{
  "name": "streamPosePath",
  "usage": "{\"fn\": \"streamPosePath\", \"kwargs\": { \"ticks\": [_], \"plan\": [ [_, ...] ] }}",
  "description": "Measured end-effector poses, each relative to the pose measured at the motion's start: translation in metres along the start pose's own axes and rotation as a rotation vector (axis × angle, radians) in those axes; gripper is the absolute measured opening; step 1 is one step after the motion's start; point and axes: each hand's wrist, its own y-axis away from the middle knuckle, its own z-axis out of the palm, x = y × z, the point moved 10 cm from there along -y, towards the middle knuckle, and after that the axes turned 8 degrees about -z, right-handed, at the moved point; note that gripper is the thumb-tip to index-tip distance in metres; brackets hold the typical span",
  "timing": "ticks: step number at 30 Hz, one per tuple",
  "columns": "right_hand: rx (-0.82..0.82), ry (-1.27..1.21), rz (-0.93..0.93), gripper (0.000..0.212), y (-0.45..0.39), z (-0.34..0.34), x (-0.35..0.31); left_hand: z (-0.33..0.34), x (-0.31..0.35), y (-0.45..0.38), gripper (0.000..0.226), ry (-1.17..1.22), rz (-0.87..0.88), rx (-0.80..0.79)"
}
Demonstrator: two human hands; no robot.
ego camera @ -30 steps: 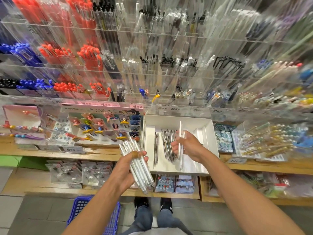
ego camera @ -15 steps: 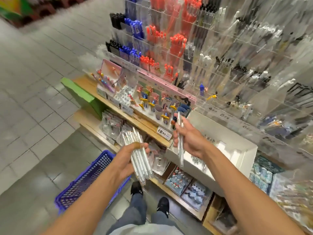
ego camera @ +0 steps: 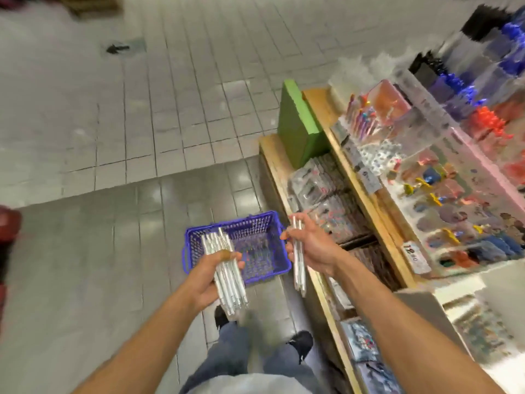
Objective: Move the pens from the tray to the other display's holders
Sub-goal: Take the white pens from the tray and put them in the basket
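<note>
Grey tiled floor (ego camera: 113, 137): fills the left and top of the view, paler tiles far off, darker glossy ones near the person.
Display (ego camera: 426, 172): runs along the right side, with wooden shelf edges, a green end panel (ego camera: 298, 123), packeted goods on the lower shelf and clear holders of blue, black and red pens at the upper right, all blurred.
Basket (ego camera: 199, 240): blue plastic, standing on the floor just beside the lower shelf, seen beyond both hands.
Legs and shoes (ego camera: 255, 345): grey trousers and dark shoes at the bottom centre, smeared.
Left hand (ego camera: 207, 277): palm up, fingers and thumb curled round a thick bundle of white pens (ego camera: 227, 268), which lies slanted across the palm and sticks out at both ends.
Right hand (ego camera: 309, 245): fingers curled round a few white pens (ego camera: 298, 265), held nearly upright, their ends showing above and below the fist.
Price tag (ego camera: 414, 257): white card on the shelf edge, to the right of the right hand.
</note>
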Motion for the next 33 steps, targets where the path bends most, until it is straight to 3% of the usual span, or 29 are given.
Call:
{"fn": "streamPosePath", "kwargs": {
  "ticks": [3,7,10,19,23,24,27,31,33],
  "plan": [
    [-0.005,0.081,0.043,0.005,-0.042,0.041,0.034,-0.062,0.014,-0.017,0.014,0.033,-0.019,0.077],
    [0.037,0.110,0.153,0.020,-0.108,0.070,0.104,-0.126,0.032,-0.056,0.006,-0.007,-0.040,0.119],
    [0.040,0.111,0.252,0.022,-0.160,0.078,0.170,-0.169,0.042,-0.108,0.015,-0.025,-0.044,0.166],
    [-0.001,0.184,0.476,0.018,-0.339,0.036,0.391,-0.279,0.017,-0.370,0.018,-0.105,-0.044,0.358],
    [0.043,0.332,0.454,0.026,-0.419,0.000,0.490,-0.320,-0.004,-0.496,0.059,-0.249,-0.007,0.486],
    [0.041,0.376,0.443,0.025,-0.436,-0.007,0.513,-0.331,-0.008,-0.524,0.061,-0.327,0.000,0.535],
    [0.051,0.483,0.421,0.019,-0.486,-0.024,0.577,-0.356,-0.011,-0.596,0.052,-0.596,0.022,0.683],
    [0.034,0.570,0.338,0.006,-0.539,-0.023,0.628,-0.377,-0.004,-0.659,0.034,-0.731,0.065,0.808],
    [0.017,0.659,0.262,0.028,-0.560,-0.022,0.641,-0.380,0.001,-0.676,0.042,-0.794,0.105,0.846]
  ]
}}
